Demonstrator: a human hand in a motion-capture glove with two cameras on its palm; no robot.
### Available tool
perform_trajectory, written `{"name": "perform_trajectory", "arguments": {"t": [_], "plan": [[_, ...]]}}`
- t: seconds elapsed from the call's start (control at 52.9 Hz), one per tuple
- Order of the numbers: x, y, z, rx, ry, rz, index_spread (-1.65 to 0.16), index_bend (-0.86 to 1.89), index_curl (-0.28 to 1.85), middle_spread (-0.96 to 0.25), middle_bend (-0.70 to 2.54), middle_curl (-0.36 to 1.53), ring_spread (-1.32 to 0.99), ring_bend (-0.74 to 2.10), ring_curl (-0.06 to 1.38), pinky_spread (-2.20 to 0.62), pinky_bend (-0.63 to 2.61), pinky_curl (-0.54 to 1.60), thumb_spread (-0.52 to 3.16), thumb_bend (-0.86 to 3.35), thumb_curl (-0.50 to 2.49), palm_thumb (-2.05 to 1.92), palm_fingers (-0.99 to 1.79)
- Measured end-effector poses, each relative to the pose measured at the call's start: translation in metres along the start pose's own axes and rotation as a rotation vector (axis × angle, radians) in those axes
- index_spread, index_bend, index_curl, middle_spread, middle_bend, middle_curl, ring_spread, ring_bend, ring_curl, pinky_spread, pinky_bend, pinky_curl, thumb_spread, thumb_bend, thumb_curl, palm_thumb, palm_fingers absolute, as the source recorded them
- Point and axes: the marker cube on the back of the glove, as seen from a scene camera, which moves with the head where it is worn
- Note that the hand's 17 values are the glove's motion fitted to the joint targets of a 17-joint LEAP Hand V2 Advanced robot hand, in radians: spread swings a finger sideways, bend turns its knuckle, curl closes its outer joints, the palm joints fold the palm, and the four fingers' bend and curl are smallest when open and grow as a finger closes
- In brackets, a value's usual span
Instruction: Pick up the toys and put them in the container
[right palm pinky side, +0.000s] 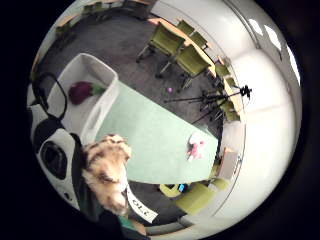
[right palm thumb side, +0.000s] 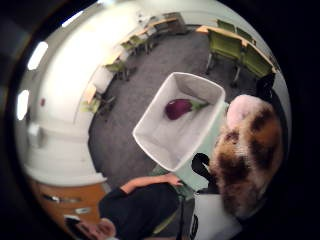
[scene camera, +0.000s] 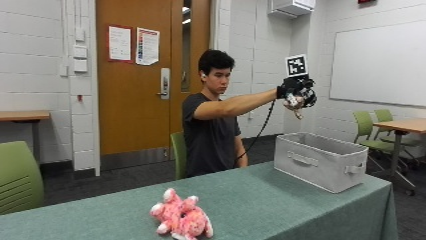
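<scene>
Outside view, grip (scene camera: 297, 95) grasping furry tan-and-brown plush toy (right palm thumb side: 247, 155) above grey container (scene camera: 321, 160), purple eggplant toy (right palm thumb side: 178, 107) inside.

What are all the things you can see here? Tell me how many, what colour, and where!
Bin: one, grey-white, on the table's end.
Eggplant toy: one, purple with green stem, inside the bin.
Pink plush: one, pink, lying on the table, away from the bin.
Furry plush: one, brown, tan and pinkish, held up in the air above the bin.
Table: one, green cloth.
Chairs: several, green, around the room.
Door: one, brown, behind the person.
Right hand: one, black glove, fingers gripping the furry plush.
</scene>
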Motion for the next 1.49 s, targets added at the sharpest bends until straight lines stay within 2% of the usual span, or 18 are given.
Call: {"name": "perform_trajectory", "arguments": {"t": [0.113, 0.208, 0.246, 0.378, 0.51, 0.548, 0.567, 0.586, 0.623, 0.661, 0.718, 0.775, 0.888, 0.964, 1.096, 1.209, 1.493], "plan": [[-0.042, -0.04, 0.019, -0.018, 0.064, -0.001, -0.36, 0.4, 0.92, -0.3, 1.02, 0.63, -0.4, 1.16, 0.55, -0.48, 0.86, 0.44, 0.36, 0.29, 1.0, 0.56, 1.2], [-0.087, -0.067, 0.028, -0.025, 0.004, 0.128, -0.36, 0.4, 0.94, -0.3, 1.02, 0.63, -0.4, 1.16, 0.55, -0.47, 0.86, 0.44, 0.35, 0.29, 1.03, 0.55, 1.2], [-0.097, -0.07, 0.034, -0.029, -0.001, 0.061, -0.36, 0.39, 0.95, -0.3, 1.02, 0.63, -0.4, 1.16, 0.55, -0.47, 0.87, 0.44, 0.34, 0.3, 1.05, 0.55, 1.2], [-0.04, -0.068, 0.056, -0.028, 0.002, -0.093, -0.37, 0.39, 0.97, -0.29, 1.03, 0.63, -0.4, 1.17, 0.55, -0.47, 0.86, 0.44, 0.32, 0.31, 1.09, 0.54, 1.19], [-0.043, -0.064, 0.08, -0.142, 0.062, -0.061, -0.38, 0.33, 0.99, -0.3, 1.03, 0.63, -0.41, 1.16, 0.54, -0.48, 0.85, 0.43, 0.35, 0.26, 1.11, 0.47, 1.13], [-0.045, -0.061, 0.085, -0.193, 0.043, -0.082, -0.38, 0.24, 0.98, -0.31, 0.98, 0.61, -0.41, 1.17, 0.54, -0.48, 0.86, 0.42, 0.42, 0.18, 1.09, 0.37, 1.04], [-0.044, -0.059, 0.088, -0.214, 0.049, -0.085, -0.37, 0.1, 0.94, -0.31, 0.95, 0.6, -0.4, 1.22, 0.55, -0.47, 0.88, 0.43, 0.61, 0.08, 1.01, 0.2, 0.99], [-0.043, -0.058, 0.091, -0.229, 0.057, -0.074, -0.36, 0.0, 0.91, -0.3, 0.82, 0.56, -0.41, 1.18, 0.53, -0.43, 0.97, 0.46, 0.65, -0.04, 0.95, 0.04, 0.69], [-0.044, -0.057, 0.094, -0.241, 0.043, -0.038, -0.34, -0.01, 0.89, -0.28, 0.74, 0.56, -0.4, 1.2, 0.56, -0.4, 1.08, 0.51, 0.72, -0.07, 0.88, -0.03, 0.51], [-0.044, -0.055, 0.094, -0.238, 0.017, -0.046, -0.33, -0.04, 0.84, -0.24, 0.65, 0.53, -0.37, 1.11, 0.55, -0.36, 1.17, 0.54, 0.75, -0.12, 0.82, -0.11, 0.16], [-0.036, -0.05, 0.095, -0.236, 0.039, -0.086, -0.32, -0.01, 0.75, -0.2, 0.6, 0.51, -0.34, 1.0, 0.5, -0.3, 1.22, 0.53, 0.79, -0.13, 0.74, -0.14, -0.02], [-0.035, -0.047, 0.095, -0.228, 0.064, -0.063, -0.3, 0.02, 0.68, -0.16, 0.56, 0.48, -0.32, 0.91, 0.44, -0.25, 1.21, 0.5, 0.82, -0.13, 0.67, -0.14, -0.14], [-0.097, -0.044, 0.087, -0.213, 0.032, 0.015, -0.28, 0.07, 0.57, -0.12, 0.49, 0.45, -0.28, 0.71, 0.35, -0.15, 1.11, 0.44, 0.85, -0.13, 0.56, -0.15, -0.27], [-0.067, -0.029, 0.081, -0.207, 0.057, 0.003, -0.27, 0.09, 0.53, -0.11, 0.42, 0.43, -0.26, 0.6, 0.31, -0.12, 1.05, 0.42, 0.86, -0.13, 0.49, -0.15, -0.28], [-0.03, 0.004, 0.064, -0.193, -0.098, -0.07, -0.26, 0.09, 0.46, -0.11, 0.32, 0.4, -0.26, 0.45, 0.28, -0.09, 0.96, 0.38, 0.86, -0.13, 0.4, -0.16, -0.25], [0.074, 0.052, 0.063, -0.16, 0.162, 0.186, -0.25, 0.09, 0.41, -0.12, 0.26, 0.39, -0.26, 0.37, 0.26, -0.07, 0.89, 0.36, 0.86, -0.13, 0.35, -0.17, -0.22], [0.233, 0.161, 0.049, -0.163, 0.175, 0.521, -0.27, 0.11, 0.33, -0.12, 0.19, 0.38, -0.27, 0.23, 0.26, -0.05, 0.77, 0.32, 0.84, -0.13, 0.25, -0.17, -0.15]]}}
